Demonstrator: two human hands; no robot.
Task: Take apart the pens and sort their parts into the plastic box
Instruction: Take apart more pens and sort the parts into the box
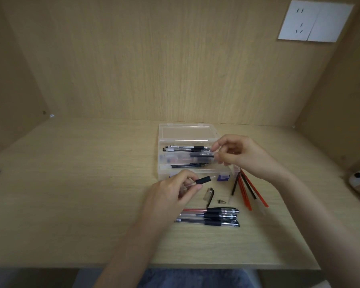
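On the pale wooden counter (71, 204), the lidded clear plastic box (185, 132) lies open near the far edge, right of the middle, with pen barrels and thin refills inside. The left hand (170, 193) pinches a clear pen barrel with a black rubber grip (203, 180) just before the box. The right hand (237, 154) hovers over the box's right end, fingers curled; whether it holds anything I cannot tell. Toward the near edge lie three capped gel pens (212, 217), with a loose cap (209, 195), a small metal tip cone (220, 201) and red and black refills (245, 190).
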